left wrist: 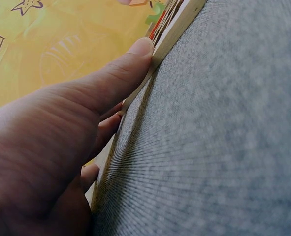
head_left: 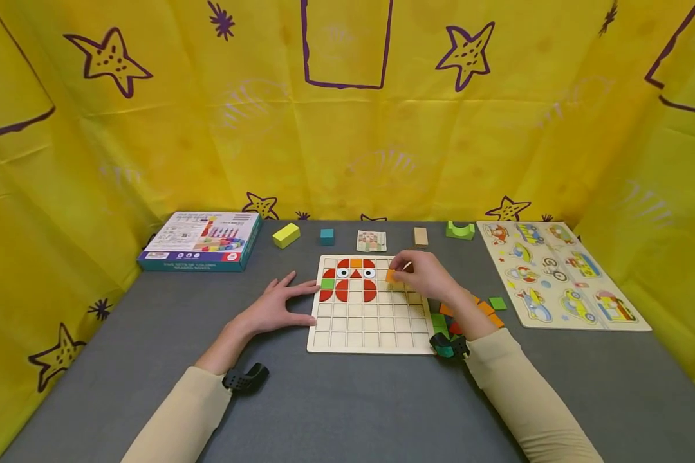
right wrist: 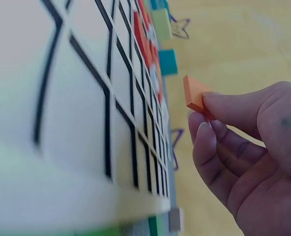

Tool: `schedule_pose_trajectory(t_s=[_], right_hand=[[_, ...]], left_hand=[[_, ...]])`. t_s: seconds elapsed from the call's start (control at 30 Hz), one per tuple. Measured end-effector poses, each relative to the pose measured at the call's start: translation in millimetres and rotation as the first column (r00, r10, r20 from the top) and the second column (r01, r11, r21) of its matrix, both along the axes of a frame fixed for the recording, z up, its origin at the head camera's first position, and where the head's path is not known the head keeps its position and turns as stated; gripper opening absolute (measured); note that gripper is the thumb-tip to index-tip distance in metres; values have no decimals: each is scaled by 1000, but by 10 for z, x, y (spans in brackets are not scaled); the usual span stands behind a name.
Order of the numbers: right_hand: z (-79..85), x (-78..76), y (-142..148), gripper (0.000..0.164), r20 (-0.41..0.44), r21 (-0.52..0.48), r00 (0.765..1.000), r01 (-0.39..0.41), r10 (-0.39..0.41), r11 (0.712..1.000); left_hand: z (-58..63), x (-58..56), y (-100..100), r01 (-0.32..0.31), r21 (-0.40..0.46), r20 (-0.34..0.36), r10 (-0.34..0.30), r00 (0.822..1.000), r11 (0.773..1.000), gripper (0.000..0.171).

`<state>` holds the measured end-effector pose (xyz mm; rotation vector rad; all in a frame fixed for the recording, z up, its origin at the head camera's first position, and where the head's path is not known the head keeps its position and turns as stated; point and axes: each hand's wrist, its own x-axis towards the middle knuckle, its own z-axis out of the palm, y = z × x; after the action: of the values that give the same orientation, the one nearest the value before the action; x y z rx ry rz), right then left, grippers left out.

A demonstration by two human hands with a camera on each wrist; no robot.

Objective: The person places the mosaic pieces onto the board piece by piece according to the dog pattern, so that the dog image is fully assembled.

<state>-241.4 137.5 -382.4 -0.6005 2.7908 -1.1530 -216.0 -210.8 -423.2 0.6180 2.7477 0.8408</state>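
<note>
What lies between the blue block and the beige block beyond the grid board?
In the head view, a small picture card lies between the blue block and the beige block, just beyond the grid board.

Orange tile above gridded board

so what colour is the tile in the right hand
Orange; the tile shows best in the right wrist view.

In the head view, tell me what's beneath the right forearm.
Orange tiles, green tiles and part of a red tile show around the right forearm; anything it fully covers cannot be seen.
</note>
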Motion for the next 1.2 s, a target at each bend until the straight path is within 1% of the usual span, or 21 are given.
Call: schedule_pose_trajectory(t_s=[0.1,0.23,0.33,0.47,0.6,0.7,0.87,1.07,1.2], right_hand=[[-26,15,-98,4,5,-3,999,-33,33,999],[-72,17,-211,4,-20,-22,996,-89,89,996],[-96,5,-311,4,-21,-20,994,-107,107,994],[-109,-1,-467,4,4,-8,993,-114,114,993],[-125,-3,-574,4,-25,8,988,-152,152,988],[-130,2,-627,6,-46,33,984,-171,172,985],[-137,15,-664,8,-40,80,981,-187,191,979],[-150,12,-683,5,-29,117,975,-215,219,970],[-156,14,-697,6,-48,165,972,-220,231,961]], left_hand=[[-8,0,1,0,3,2,0,1000,1000,80],[-9,5,-4,-6,7,8,6,1000,1000,80],[-7,5,-12,-7,7,10,7,1000,1000,80],[-7,-1,-23,-4,0,16,4,1000,1000,80],[1,-4,-14,-8,-3,23,8,1000,1000,80],[-9,-4,-2,-3,0,15,3,1000,1000,80],[-42,-17,9,14,8,-7,-13,1000,1000,78],[-34,-17,3,11,6,-4,-11,1000,1000,77],[-24,-12,-6,-3,2,7,3,1000,1000,80]])
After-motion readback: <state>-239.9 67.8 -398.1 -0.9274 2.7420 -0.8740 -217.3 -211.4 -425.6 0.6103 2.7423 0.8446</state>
